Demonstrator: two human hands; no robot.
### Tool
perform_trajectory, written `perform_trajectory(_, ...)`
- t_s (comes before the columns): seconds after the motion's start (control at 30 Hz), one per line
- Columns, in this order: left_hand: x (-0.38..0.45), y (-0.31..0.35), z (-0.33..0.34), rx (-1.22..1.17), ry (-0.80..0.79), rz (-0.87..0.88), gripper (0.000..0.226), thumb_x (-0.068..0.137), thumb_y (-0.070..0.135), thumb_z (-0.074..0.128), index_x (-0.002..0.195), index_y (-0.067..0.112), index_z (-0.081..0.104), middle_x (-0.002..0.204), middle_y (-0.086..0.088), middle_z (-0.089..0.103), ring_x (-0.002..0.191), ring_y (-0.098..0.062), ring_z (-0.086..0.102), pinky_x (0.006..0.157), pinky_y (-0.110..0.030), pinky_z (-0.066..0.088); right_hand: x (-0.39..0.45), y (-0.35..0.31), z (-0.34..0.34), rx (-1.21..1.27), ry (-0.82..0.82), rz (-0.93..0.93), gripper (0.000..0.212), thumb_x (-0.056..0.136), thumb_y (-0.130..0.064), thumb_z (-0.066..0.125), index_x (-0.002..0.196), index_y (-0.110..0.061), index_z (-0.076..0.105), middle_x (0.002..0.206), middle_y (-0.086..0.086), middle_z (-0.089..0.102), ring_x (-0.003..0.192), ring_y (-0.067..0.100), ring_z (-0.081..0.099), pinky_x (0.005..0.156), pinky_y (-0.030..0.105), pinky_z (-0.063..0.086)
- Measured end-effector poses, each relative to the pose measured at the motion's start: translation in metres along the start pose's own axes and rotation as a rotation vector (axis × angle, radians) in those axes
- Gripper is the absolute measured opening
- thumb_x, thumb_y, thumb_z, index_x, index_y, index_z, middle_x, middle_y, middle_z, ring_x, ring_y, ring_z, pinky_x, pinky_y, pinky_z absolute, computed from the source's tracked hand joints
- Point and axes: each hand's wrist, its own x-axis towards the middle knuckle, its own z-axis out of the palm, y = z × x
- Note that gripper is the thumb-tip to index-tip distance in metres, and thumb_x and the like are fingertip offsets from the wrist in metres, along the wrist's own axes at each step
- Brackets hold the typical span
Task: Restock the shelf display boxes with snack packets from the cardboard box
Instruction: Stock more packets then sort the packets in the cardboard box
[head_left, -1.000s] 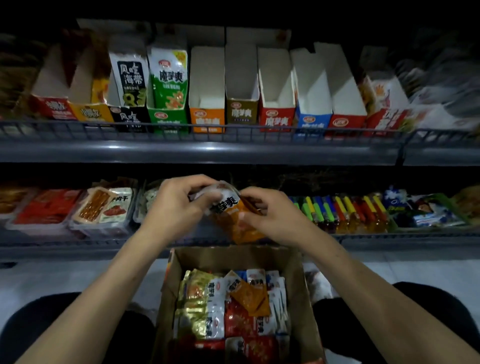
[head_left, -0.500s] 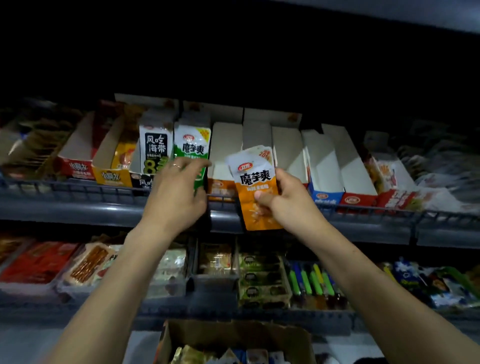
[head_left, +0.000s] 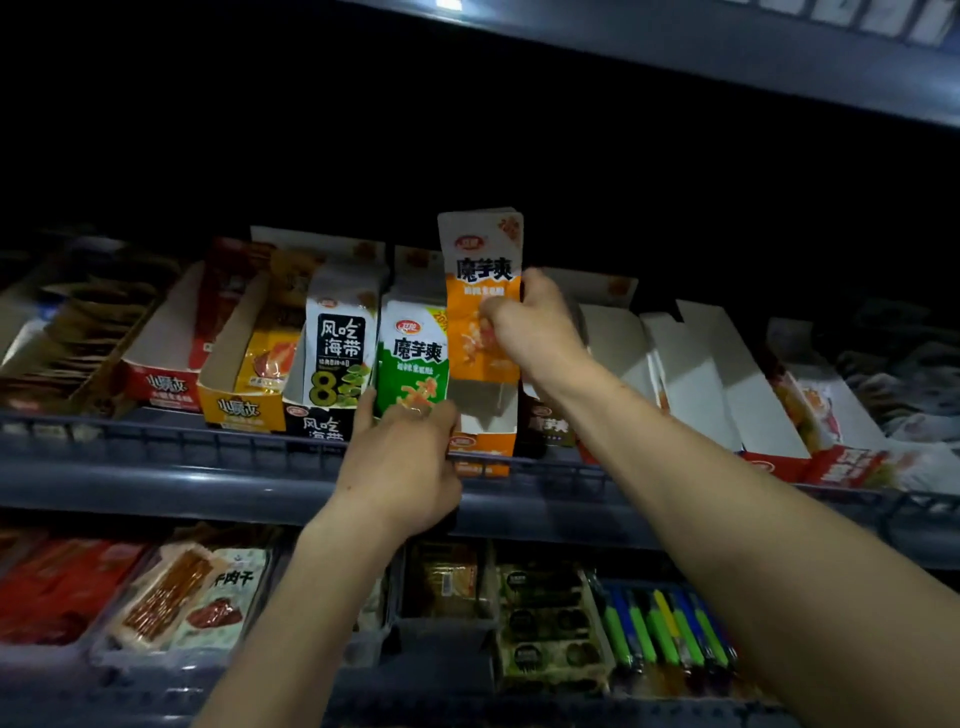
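Right hand (head_left: 530, 332) pinches the light, pliant, likely slippery orange packets (head_left: 480, 291) mid-height above the orange display box (head_left: 483, 441); left hand (head_left: 402, 457) grips its front.

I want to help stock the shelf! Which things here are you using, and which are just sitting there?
Using:
- orange snack packet, held upright by the right hand
- orange display box under it
- left hand, steadying the green packets

Just sitting there:
- black seaweed packets
- green and yellow tubes, lower shelf
- dried-meat trays
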Motion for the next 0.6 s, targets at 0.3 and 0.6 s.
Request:
perform_trajectory(0.3, 0.002, -0.005, 0.005, -0.025, 0.025, 0.023, 0.042, 0.080, 0.030, 0.056, 0.121, 0.027, 0.045, 0.117, 0.003, 0.057, 0.120, -0.022, 0.046, 0.118, -0.049, 0.002, 0.021, 0.022, 0.007, 0.017, 0.038, 0.110, 0.020, 0.090, -0.011, 0.063, 0.108, -0.012, 0.055, 0.092, 0.003, 0.067, 0.074, 0.011, 0.066, 0.054, 0.022, 0.053)
perform_trajectory(0.6, 0.003, -0.006, 0.011, -0.035, 0.072, 0.026, 0.038, 0.081, 0.030, 0.055, 0.118, 0.027, 0.046, 0.116, 0.004, 0.057, 0.119, -0.021, 0.047, 0.118, -0.049, 0.001, 0.019, 0.028, -0.001, -0.110, 0.008, 0.025, 0.037, 0.086, -0.008, 0.069, 0.118, -0.020, 0.055, 0.097, -0.002, 0.063, 0.084, 0.014, 0.064, 0.067, 0.021, 0.054)
